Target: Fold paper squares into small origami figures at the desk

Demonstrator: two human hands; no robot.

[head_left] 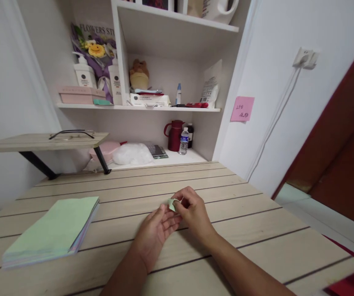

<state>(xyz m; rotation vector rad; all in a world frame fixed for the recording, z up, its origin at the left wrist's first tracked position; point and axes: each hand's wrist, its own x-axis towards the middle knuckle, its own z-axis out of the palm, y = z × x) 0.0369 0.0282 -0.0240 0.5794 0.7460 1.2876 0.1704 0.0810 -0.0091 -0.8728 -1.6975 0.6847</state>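
Note:
A small folded piece of light green paper (172, 204) is pinched between the thumb and fingers of my right hand (193, 211), above the middle of the table. My left hand (156, 230) is just left of it, palm turned toward the right hand, fingers loosely stretched and thumb raised. The left thumb tip is close beside the paper; whether it touches is hard to make out. The paper's lower part is partly hidden by my right fingers. On the left of the table lies a stack of colored paper (53, 224), light green on top.
A small raised stand (41, 141) with eyeglasses (72, 133) on it is at the back left. Behind the table, shelves (170, 109) hold a red jug (175, 135), a water bottle (183, 141) and a white plastic bag (133, 153). A pink note (242, 109) is on the wall.

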